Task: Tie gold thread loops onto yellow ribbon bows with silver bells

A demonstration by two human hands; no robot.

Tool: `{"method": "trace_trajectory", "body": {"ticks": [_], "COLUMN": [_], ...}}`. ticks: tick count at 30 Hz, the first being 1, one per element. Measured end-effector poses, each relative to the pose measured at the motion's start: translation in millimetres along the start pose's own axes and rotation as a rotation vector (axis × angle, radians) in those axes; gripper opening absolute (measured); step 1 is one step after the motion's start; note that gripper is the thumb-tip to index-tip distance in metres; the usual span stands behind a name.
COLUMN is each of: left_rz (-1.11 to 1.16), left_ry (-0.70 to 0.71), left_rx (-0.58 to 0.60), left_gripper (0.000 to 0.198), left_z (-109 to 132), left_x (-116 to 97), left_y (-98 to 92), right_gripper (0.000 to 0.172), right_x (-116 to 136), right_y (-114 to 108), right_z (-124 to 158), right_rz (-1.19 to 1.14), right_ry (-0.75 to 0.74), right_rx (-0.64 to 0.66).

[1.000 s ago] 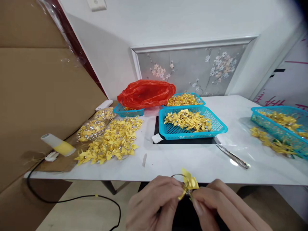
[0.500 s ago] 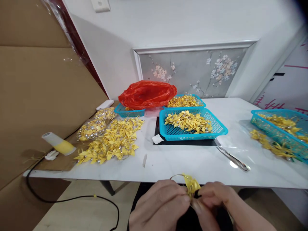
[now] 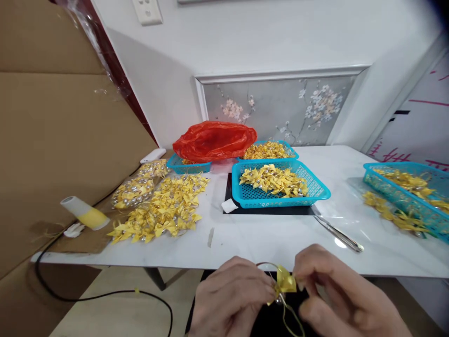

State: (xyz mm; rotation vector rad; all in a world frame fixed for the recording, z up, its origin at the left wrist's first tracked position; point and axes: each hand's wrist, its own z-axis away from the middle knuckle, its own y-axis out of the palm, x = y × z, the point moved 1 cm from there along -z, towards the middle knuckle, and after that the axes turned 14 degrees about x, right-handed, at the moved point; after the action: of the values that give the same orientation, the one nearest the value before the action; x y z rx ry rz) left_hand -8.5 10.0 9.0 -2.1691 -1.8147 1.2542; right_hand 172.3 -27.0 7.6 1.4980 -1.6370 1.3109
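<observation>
A small yellow ribbon bow [image 3: 285, 282] with a silver bead [image 3: 279, 299] and a thin gold cord loop is up in front of me, just off the table's near edge. My left hand [image 3: 235, 292] is closed on it, pinching its left side between thumb and fingers. Another strand of cord hangs below the bead. At the bow's right edge is my right hand [image 3: 336, 292], its curled forefinger at the ribbon tip and its thumb lower, with a gap between them. Whether that fingertip presses on the ribbon is hard to see.
Loose yellow bows [image 3: 164, 206] lie piled at left by bagged ones [image 3: 135, 189]. A blue basket [image 3: 280, 203] of bows stands mid-table, tweezers [image 3: 338, 233] beside it. Behind sits a red plastic bag [image 3: 213, 140]; another blue basket [image 3: 410, 196] is at right. A black cable [image 3: 105, 295] hangs at lower left.
My right thumb and forefinger have parted, and the right hand has lifted slightly off the bow. The bow has turned, showing the bead and a hanging cord loop. My left hand keeps its pinch.
</observation>
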Motion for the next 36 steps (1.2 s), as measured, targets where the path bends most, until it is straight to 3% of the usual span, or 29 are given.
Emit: {"method": "trace_trajectory", "body": {"ticks": [4, 7, 10, 12, 17, 20, 25, 28, 31, 36], "left_rz": [-0.035, -0.021, 0.047, 0.104, 0.104, 0.070, 0.151, 0.240, 0.329, 0.584], "left_ry": [0.036, 0.007, -0.048, -0.065, -0.106, -0.089, -0.121, -0.216, -0.404, -0.728], "left_rx": [0.079, 0.115, 0.110, 0.095, 0.059, 0.070, 0.072, 0.078, 0.106, 0.074], "left_gripper": [0.024, 0.025, 0.020, 0.017, 0.023, 0.025, 0.022, 0.013, 0.013, 0.015], "left_z": [1.3, -0.1, -3.1, -3.7, 3.8, 5.5, -5.7, -8.3, -3.3, 7.0], "left_x": [-0.3, -0.3, 1.1, 2.2, 4.4, 3.4, -1.4, -1.6, 1.5, 4.5], "left_y": [-1.9, -1.4, -0.6, -0.5, -0.3, 0.3, 1.5, 3.2, 5.4, 9.1], "right_gripper": [0.028, 0.029, 0.019, 0.018, 0.038, 0.047, 0.042, 0.040, 0.034, 0.028], "right_x": [-14.5, -23.3, -25.0, -23.0, -20.6, -23.3, -27.9, -29.1, -29.5, -35.2], "right_y": [-9.7, -4.8, -2.3, -3.1, -2.3, 0.2, 0.8, 1.6, 6.7, 17.6], "right_z": [-9.2, -7.3, -5.8, -7.9, -13.7, -12.9, -11.6, -11.5, -11.0, -11.7], "right_rz": [-0.217, -0.461, -0.550, -0.510, -0.468, -0.496, -0.690, -0.831, -0.934, -1.216], "right_ry": [0.078, 0.194, 0.240, 0.194, 0.070, 0.136, 0.310, 0.325, 0.331, 0.357], "right_rx": [0.195, 0.320, 0.332, 0.356, 0.377, 0.377, 0.451, 0.480, 0.450, 0.189]}}
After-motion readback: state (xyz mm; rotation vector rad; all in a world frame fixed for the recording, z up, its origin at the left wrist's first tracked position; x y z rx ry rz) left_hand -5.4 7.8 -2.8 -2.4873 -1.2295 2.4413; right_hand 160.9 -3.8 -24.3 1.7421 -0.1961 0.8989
